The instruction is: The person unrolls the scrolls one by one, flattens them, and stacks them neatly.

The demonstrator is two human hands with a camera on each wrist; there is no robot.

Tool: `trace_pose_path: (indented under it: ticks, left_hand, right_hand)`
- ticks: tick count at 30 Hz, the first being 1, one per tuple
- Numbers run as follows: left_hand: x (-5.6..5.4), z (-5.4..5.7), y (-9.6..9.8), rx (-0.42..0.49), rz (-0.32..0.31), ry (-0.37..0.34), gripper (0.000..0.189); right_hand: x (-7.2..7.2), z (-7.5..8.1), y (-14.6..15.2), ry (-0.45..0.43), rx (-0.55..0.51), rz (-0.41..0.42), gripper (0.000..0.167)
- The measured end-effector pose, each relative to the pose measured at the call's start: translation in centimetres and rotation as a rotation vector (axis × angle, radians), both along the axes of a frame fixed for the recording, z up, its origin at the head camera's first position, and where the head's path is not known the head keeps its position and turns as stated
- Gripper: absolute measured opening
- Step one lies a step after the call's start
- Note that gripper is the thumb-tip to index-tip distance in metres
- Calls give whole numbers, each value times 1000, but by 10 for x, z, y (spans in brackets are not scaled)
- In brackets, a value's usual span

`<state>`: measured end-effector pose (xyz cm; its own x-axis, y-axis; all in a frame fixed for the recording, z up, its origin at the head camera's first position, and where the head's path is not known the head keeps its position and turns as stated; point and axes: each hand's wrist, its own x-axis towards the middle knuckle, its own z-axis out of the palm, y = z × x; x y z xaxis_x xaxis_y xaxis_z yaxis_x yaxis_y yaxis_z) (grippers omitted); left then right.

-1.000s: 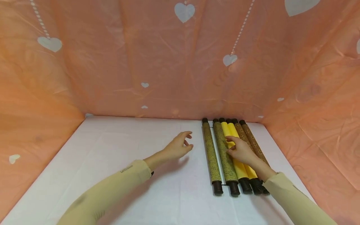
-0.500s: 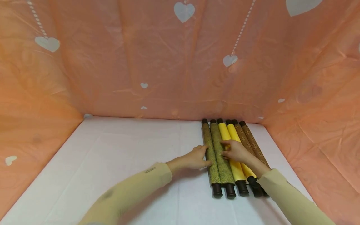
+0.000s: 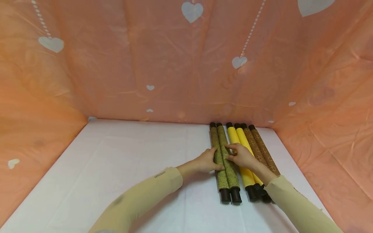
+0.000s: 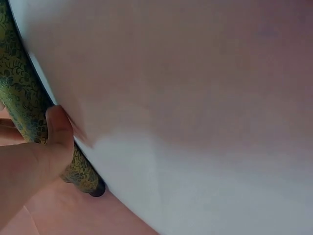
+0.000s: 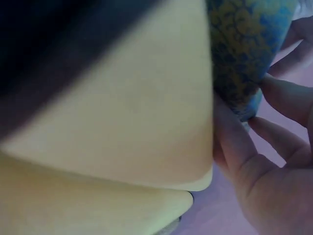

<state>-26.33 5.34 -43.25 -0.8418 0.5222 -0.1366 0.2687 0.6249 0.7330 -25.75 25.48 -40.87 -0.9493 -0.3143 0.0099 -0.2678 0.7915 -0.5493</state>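
Note:
Two olive-green patterned scrolls with dark end knobs lie side by side in the head view. My left hand (image 3: 205,161) grips the left green scroll (image 3: 222,181) at mid-length. In the left wrist view its thumb (image 4: 59,125) presses along the patterned roll (image 4: 19,93), with fingers on the far side. My right hand (image 3: 243,157) reaches across the yellow scrolls and holds the right green scroll (image 3: 233,179) with thumb and fingers. In the right wrist view, fingertips (image 5: 274,88) meet the green patterned surface (image 5: 244,44), right beside a yellow roll (image 5: 122,98).
Two yellow scrolls (image 3: 247,178) lie to the right of the green ones, partly under my right hand. Brown patterned scrolls (image 3: 266,152) lie farther right. All rest on a white-covered table (image 3: 131,155), with an orange heart-printed cloth (image 3: 175,64) around its back and sides.
My left hand has moved right onto the left green scroll. The right green scroll has shifted left against it, leaving a gap beside the yellow scrolls. My right hand has moved slightly left.

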Motion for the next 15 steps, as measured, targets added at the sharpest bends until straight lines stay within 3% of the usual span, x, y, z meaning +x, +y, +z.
trace_pose_path:
  ticks: [6, 10, 15]
  left_hand:
    - [-3, 0, -6, 79, 14, -21, 91]
    - [0, 2, -22, 92, 16, -21, 93]
    - [8, 8, -50, 164, 44, -74, 95]
  right_hand:
    - [4, -4, -6, -36, -127, -55, 52]
    - [9, -4, -20, -54, -194, -67, 53]
    - [17, -1, -43, -77, -262, -97, 55]
